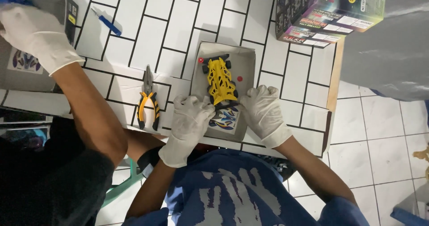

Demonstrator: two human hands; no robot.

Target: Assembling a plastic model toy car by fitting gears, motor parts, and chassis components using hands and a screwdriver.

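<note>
**Inspector:** Report the work surface and the largest items first.

**Technician:** The table (277,56) carries a white tile pattern with dark joints. A printed carton (328,11) sits at its far right edge. A grey box (27,71) lies at the far left, where a co-worker's gloved hand (35,33) rests on it. An open grey cardboard tray (243,58) lies near the front edge of the table.

**Inspector:** Location of the model?

**Technician:** The yellow toy car (221,79) lies inside the tray, lengthwise, black wheels at both ends. A sticker sheet (225,118) lies in the tray just beside its near end. Two small red parts (239,79) lie in the tray, one on each side of the car.

**Inspector:** Hand condition?

**Technician:** Both hands wear white gloves. The left hand (190,121) is loosely curled, fingertips at the car's near left corner; it grips nothing that can be seen. The right hand (263,109) is partly spread, fingertips at the car's near right corner. Whether either truly touches the car cannot be told.

**Inspector:** Remaining tools?

**Technician:** Yellow-handled pliers (147,101) lie left of the tray, jaws closed. A blue-handled tool (107,22) lies farther back, well apart.
</note>
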